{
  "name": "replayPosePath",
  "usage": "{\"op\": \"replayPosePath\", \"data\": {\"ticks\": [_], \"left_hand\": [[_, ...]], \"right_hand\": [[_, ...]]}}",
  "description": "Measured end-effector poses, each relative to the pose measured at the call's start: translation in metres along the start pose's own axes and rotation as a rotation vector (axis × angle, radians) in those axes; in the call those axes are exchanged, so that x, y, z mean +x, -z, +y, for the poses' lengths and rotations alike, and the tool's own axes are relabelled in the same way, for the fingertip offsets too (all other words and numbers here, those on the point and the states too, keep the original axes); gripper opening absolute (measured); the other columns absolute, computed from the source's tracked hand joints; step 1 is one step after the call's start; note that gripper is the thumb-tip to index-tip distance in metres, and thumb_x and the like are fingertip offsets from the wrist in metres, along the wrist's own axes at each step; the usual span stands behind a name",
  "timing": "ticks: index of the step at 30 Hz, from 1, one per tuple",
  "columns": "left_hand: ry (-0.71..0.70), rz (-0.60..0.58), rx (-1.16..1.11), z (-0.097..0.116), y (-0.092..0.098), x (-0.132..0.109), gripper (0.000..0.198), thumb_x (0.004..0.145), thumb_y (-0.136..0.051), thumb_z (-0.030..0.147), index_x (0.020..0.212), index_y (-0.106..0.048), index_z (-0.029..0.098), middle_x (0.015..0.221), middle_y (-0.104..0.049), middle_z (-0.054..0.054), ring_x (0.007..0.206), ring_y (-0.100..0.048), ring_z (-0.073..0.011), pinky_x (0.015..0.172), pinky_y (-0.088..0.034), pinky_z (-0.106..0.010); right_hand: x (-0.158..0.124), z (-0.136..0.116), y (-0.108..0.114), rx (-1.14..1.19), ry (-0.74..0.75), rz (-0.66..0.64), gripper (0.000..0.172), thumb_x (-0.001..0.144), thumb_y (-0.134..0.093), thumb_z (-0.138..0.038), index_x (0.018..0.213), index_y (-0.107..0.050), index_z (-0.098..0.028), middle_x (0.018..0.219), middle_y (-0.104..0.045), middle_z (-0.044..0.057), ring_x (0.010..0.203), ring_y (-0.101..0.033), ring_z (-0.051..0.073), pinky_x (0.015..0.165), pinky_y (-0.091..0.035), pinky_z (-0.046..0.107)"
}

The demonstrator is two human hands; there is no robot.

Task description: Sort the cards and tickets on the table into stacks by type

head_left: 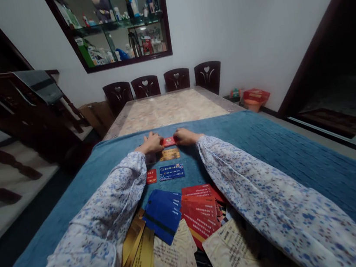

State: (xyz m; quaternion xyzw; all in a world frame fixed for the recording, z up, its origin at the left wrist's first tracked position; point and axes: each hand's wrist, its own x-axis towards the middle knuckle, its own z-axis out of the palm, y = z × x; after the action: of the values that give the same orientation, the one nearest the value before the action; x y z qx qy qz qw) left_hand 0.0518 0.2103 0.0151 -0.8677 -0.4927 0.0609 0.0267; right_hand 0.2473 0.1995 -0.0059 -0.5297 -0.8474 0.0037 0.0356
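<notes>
Red card point(168, 141) sits at the far edge of the blue cloth point(283, 159), held between both hands. The left hand point(149, 144) has its fingers curled shut on the card's left end and the right hand point(185, 137) on its right end. Gripping both ends this way likely keeps it square to the row behind it. Whether it lies flat or is lifted slightly is too small to tell.

Just nearer than the red card lies a tan card point(169, 154), then a blue card point(171, 172) with a small red one point(151, 176) to its left, all face up in a loose column. Well nearer still, between the sleeves, are fanned piles: blue cards point(162, 214), red cards point(201, 213), gold cards point(137, 252) and pale cards point(174, 256). The forearms pass over these piles and partly cover them. Beyond the red card is bare tabletop point(168, 108), then four chairs point(177, 79) against the wall.
</notes>
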Motion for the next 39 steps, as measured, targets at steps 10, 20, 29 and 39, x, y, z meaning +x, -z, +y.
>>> {"op": "replayPosePath", "data": {"ticks": [10, 20, 29, 39], "left_hand": [[0.000, -0.039, 0.004, -0.001, 0.002, 0.007, 0.029, 0.078, -0.062, 0.026, 0.103, -0.076, 0.021, 0.124, -0.066, -0.015, 0.127, -0.047, -0.0391, 0.101, -0.045, -0.057], [0.025, -0.037, -0.010, 0.002, 0.001, 0.006, 0.030, 0.076, -0.061, 0.023, 0.103, -0.076, 0.020, 0.122, -0.067, -0.015, 0.125, -0.050, -0.0384, 0.100, -0.047, -0.054], [0.064, -0.031, -0.005, 0.003, -0.006, 0.011, 0.040, 0.076, -0.060, 0.023, 0.114, -0.074, 0.024, 0.130, -0.063, -0.015, 0.127, -0.047, -0.0369, 0.100, -0.047, -0.052], [0.072, 0.008, -0.014, 0.004, -0.005, 0.005, 0.041, 0.080, -0.062, 0.026, 0.120, -0.072, 0.024, 0.135, -0.062, -0.015, 0.134, -0.042, -0.0381, 0.104, -0.043, -0.053]], "right_hand": [[0.000, 0.000, -0.001, 0.025, -0.014, -0.011, 0.027, 0.090, -0.069, -0.023, 0.114, -0.076, -0.012, 0.119, -0.073, 0.015, 0.108, -0.067, 0.020, 0.088, -0.046, 0.020], [-0.007, -0.008, 0.007, 0.060, -0.031, -0.022, 0.026, 0.090, -0.064, -0.019, 0.111, -0.078, -0.015, 0.107, -0.078, 0.010, 0.100, -0.070, 0.019, 0.082, -0.046, 0.020], [-0.010, -0.010, 0.007, 0.038, -0.064, -0.018, 0.031, 0.091, -0.065, -0.020, 0.119, -0.076, -0.013, 0.121, -0.075, 0.014, 0.110, -0.069, 0.022, 0.089, -0.047, 0.022], [-0.013, -0.009, 0.014, 0.023, -0.053, -0.016, 0.038, 0.093, -0.066, -0.027, 0.128, -0.072, -0.014, 0.124, -0.073, 0.015, 0.110, -0.068, 0.023, 0.090, -0.048, 0.024]]}}
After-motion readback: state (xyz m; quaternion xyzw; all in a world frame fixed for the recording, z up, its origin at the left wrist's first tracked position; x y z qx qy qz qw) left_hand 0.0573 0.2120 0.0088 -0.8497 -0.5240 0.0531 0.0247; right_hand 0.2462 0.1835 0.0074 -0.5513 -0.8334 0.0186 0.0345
